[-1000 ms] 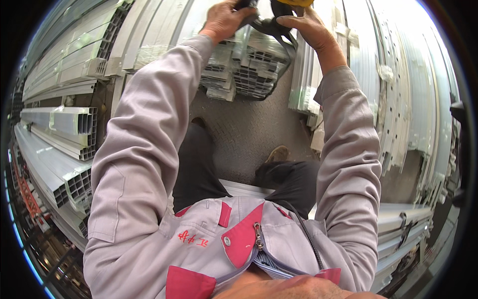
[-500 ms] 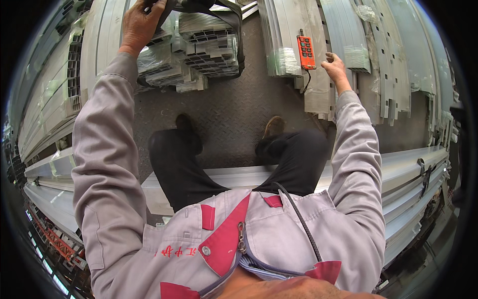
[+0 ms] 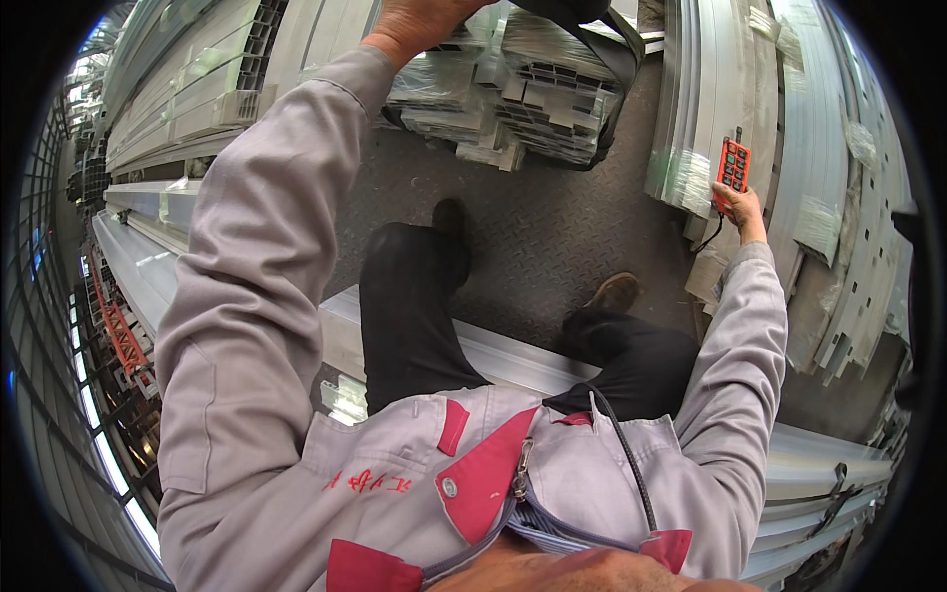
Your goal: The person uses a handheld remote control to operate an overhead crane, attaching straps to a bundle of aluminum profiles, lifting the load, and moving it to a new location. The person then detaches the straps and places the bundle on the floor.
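Observation:
My right hand [image 3: 742, 207] is closed round the lower end of an orange remote control [image 3: 732, 166] with dark buttons and a stub antenna. The remote lies over the long metal profiles at the right, and a black cord [image 3: 708, 237] hangs from its lower end. At the top edge my left hand [image 3: 424, 22] reaches toward a black sling strap [image 3: 617, 59]; its fingers are cut off by the picture's edge. That strap runs round a bundle of plastic-wrapped metal profiles [image 3: 557, 99], whose open ends face me.
Stacks of long profiles [image 3: 187, 94] stand at the left, and more wrapped ones [image 3: 814, 128] at the right. Behind my legs runs a pale metal beam [image 3: 473, 345]. My shoes stand on dark checkered floor plate [image 3: 523, 237]. An orange-red lattice frame [image 3: 118, 331] shows at far left.
My right hand has closed on the remote control, having been beside it with nothing held. The view has turned, so the bundle and my left hand appear farther right.

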{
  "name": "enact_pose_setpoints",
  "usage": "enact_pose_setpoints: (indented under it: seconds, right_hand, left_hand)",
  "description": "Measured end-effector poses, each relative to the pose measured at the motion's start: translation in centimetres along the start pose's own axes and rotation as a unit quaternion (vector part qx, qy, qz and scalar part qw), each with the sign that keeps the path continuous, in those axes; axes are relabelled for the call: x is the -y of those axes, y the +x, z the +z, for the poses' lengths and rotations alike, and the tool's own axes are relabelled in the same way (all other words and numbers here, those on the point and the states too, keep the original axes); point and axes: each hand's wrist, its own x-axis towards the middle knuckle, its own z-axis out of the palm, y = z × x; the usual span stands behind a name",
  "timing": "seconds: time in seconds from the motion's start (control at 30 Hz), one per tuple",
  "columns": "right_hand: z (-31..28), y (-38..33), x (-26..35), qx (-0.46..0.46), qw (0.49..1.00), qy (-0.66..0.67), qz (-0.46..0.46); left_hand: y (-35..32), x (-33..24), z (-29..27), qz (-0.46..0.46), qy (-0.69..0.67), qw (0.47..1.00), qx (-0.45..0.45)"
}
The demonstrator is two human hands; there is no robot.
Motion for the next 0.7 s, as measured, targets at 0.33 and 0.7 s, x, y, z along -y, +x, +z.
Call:
enact_pose_setpoints:
  seconds: [0.33, 0.7]
  right_hand:
    - [-1.9, -14.7, 4.1, 0.100, 0.950, 0.288, -0.064]
    - [6.7, -29.7, 10.5, 0.120, 0.816, 0.546, -0.147]
  left_hand:
    - [0.1, -0.3, -0.2, -0.008, -0.074, 0.997, 0.027]
    - [0.5, 1.0, -0.3, 0.003, -0.222, 0.971, 0.093]
